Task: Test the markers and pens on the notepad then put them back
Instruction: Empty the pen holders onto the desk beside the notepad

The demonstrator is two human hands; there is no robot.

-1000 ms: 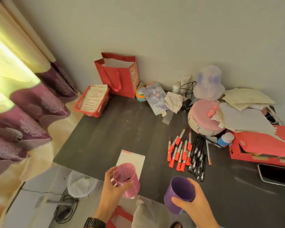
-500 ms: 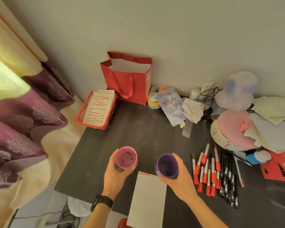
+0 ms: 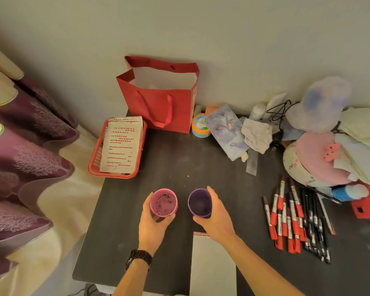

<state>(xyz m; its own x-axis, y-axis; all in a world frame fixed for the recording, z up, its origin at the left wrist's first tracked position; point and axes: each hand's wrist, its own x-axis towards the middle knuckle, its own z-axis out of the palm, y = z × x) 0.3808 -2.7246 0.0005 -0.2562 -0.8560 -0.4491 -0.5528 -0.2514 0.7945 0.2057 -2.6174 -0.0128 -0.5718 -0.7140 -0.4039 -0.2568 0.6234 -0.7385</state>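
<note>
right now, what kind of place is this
Probably a home desk or craft corner: a dark table against a wall beside a curtain, with markers and pens laid out, a notepad, and a red gift bag among household clutter.

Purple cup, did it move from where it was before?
Yes. The purple cup, gripped by the right hand, moved forward, away from the person; it is now beyond the top edge of the notepad.

a red paper bag (image 3: pixel 158 110) stands just beside a red basket (image 3: pixel 94 159) holding printed sheets (image 3: pixel 121 146), purple curtain (image 3: pixel 30 159) at left.
</note>
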